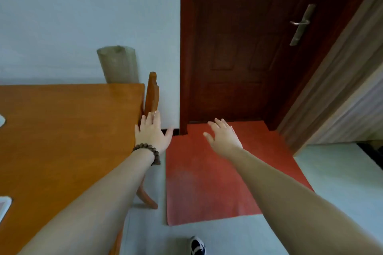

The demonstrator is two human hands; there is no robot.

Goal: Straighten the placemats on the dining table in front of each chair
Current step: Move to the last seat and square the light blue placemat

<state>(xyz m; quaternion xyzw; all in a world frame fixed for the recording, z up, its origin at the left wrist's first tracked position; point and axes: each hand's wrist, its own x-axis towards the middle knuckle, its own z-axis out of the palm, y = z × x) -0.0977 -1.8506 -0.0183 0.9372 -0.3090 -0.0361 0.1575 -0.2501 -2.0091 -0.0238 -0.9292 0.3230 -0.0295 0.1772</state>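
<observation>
An orange wooden dining table (pixel 68 130) fills the left side. At its right end a wooden chair (pixel 152 95) is pushed in, seen edge-on. My left hand (pixel 152 132), with a bead bracelet on the wrist, rests flat against the chair's back with fingers spread. My right hand (pixel 224 133) hovers open in the air over the floor, to the right of the chair, holding nothing. Two pale placemat corners show at the table's far left edge, one (pixel 2 120) higher and one (pixel 4 206) lower; most of each is out of frame.
A red floor mat (pixel 207 182) lies before a dark wooden door (pixel 248 47) with a metal handle (pixel 300 24). A rolled greenish mat (pixel 119 65) leans on the white wall behind the table. My shoe (pixel 198 246) stands on the pale floor.
</observation>
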